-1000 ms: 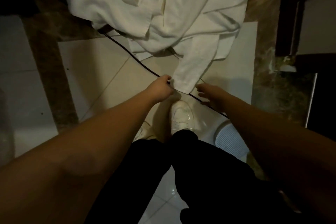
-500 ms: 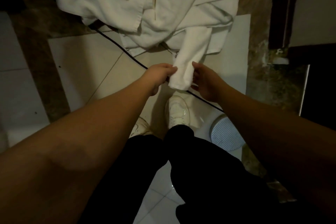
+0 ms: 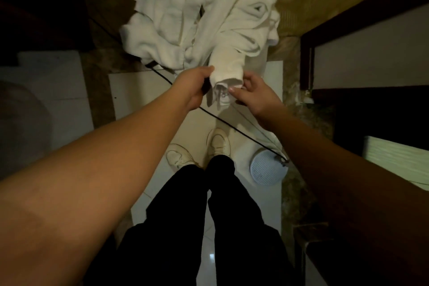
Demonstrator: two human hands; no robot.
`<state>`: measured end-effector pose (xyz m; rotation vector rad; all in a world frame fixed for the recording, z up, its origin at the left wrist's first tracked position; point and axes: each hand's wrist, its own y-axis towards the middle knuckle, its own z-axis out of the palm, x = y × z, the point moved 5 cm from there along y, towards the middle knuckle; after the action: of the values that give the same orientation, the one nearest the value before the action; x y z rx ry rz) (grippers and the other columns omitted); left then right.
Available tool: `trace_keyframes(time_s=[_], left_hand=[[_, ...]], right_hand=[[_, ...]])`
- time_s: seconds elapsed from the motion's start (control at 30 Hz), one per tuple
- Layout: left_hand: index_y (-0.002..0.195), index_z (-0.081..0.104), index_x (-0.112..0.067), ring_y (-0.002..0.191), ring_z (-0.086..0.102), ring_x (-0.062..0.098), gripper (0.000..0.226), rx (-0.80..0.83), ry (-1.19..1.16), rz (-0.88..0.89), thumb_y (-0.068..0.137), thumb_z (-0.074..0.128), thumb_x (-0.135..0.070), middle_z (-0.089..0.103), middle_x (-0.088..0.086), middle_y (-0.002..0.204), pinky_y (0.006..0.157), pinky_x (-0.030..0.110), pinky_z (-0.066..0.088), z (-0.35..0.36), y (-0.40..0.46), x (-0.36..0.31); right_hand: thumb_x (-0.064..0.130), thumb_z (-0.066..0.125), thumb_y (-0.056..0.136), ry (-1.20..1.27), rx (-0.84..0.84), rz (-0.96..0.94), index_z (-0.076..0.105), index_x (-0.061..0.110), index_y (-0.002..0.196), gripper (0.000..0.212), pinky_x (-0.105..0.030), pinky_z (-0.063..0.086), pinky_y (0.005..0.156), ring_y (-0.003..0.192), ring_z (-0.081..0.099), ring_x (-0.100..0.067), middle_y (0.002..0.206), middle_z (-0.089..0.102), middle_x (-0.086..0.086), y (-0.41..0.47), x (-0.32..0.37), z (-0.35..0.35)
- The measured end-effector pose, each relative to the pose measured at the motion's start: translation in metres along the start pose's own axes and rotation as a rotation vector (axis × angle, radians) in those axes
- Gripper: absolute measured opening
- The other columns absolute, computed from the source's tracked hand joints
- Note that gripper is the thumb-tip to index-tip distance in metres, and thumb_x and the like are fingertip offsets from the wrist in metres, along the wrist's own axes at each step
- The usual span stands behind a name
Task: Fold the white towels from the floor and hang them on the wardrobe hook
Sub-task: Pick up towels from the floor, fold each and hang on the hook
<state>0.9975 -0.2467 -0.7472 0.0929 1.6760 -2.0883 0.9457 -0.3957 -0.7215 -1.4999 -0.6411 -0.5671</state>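
Head view: the left hand (image 3: 193,87) and right hand (image 3: 254,94) each pinch the near end of a soft, crumpled white terry towel (image 3: 228,37) — lifted, the rest trailing on the tiled floor (image 3: 139,100). Limp and likely light — best held by its corners.

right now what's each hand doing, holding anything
Left hand: closed, gripping the left edge of the white towel.
Right hand: closed, pinching the same towel end from the right.
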Motion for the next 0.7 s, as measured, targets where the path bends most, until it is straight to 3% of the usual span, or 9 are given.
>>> trace_keyframes(time_s=[0.13,0.2,0.37,0.47,0.53,0.7], left_hand=[[0.104,0.064,-0.001,0.071,0.073,0.019,0.015,0.072,-0.034,0.011,0.101,0.053,-0.01,0.076,0.009,0.082,0.053,0.024,0.056,0.023,-0.068,-0.051],[0.099,0.067,-0.001,0.064,0.074,0.02,0.014,0.099,-0.051,0.029,0.099,0.055,-0.008,0.076,0.009,0.075,0.05,0.025,0.055,0.033,-0.104,-0.075],[0.104,0.069,-0.009,0.073,0.067,0.017,0.014,0.092,0.102,0.199,0.098,0.057,-0.014,0.074,0.002,0.076,0.055,0.021,0.052,0.052,-0.19,-0.129],[0.117,0.068,-0.016,0.08,0.067,0.014,0.035,0.128,0.292,0.302,0.105,0.045,-0.04,0.075,-0.004,0.081,0.068,0.025,0.052,0.061,-0.244,-0.158],[0.114,0.068,-0.024,0.076,0.066,0.011,0.045,0.177,0.381,0.374,0.104,0.036,-0.055,0.075,-0.009,0.079,0.07,0.024,0.052,0.065,-0.284,-0.179],[0.103,0.067,-0.025,0.068,0.067,-0.001,0.025,0.11,0.586,0.621,0.094,0.063,-0.047,0.075,-0.014,0.079,0.061,0.015,0.051,0.056,-0.378,-0.23]], right_hand=[[0.028,0.06,0.099,-0.038,-0.079,-0.101,0.064,0.03,0.109,0.01,-0.023,0.053,0.076,0.093,0.069,-0.004,0.102,0.074,0.011,-0.035,0.082,0.0],[0.029,0.057,0.1,-0.054,-0.107,-0.146,0.067,0.032,0.097,0.011,-0.026,0.053,0.077,0.088,0.067,-0.005,0.09,0.072,0.014,-0.052,0.124,0.0],[0.03,0.054,0.101,-0.089,-0.058,-0.222,0.07,0.032,0.098,0.016,-0.032,0.054,0.088,0.1,0.067,-0.013,0.102,0.073,0.008,-0.098,0.22,0.009],[0.029,0.052,0.103,-0.094,-0.038,-0.271,0.07,0.029,0.102,0.017,-0.04,0.054,0.098,0.109,0.067,-0.022,0.112,0.073,-0.001,-0.13,0.274,0.016],[0.027,0.052,0.104,-0.087,-0.024,-0.31,0.069,0.027,0.105,0.017,-0.044,0.052,0.101,0.112,0.066,-0.029,0.115,0.072,-0.008,-0.151,0.31,0.021],[0.026,0.055,0.103,-0.174,0.015,-0.404,0.07,0.026,0.096,0.017,-0.04,0.051,0.091,0.095,0.065,-0.021,0.097,0.073,0.002,-0.209,0.388,0.039]])
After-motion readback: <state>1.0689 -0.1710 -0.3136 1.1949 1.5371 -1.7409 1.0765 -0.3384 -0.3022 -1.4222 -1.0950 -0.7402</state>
